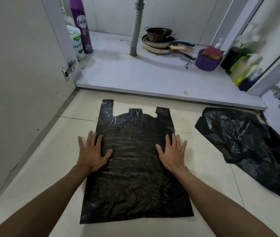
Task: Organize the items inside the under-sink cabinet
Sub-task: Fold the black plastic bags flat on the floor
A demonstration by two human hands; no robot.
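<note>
A black plastic carrier bag (135, 165) lies spread flat on the pale floor tiles in front of the open cabinet, handles pointing at the cabinet. My left hand (93, 153) presses flat on its left edge, fingers straight and spread. My right hand (172, 152) presses flat on its right edge the same way. A second black bag (245, 144) lies crumpled on the floor to the right.
Inside the cabinet (135, 74): a purple spray can (81, 24) and a white tub (76, 43) at the left, a grey drain hose (136, 31), stacked pans (161, 40), a purple container with sponges (207, 59), and several bottles (241, 65) at the right. Both doors stand open.
</note>
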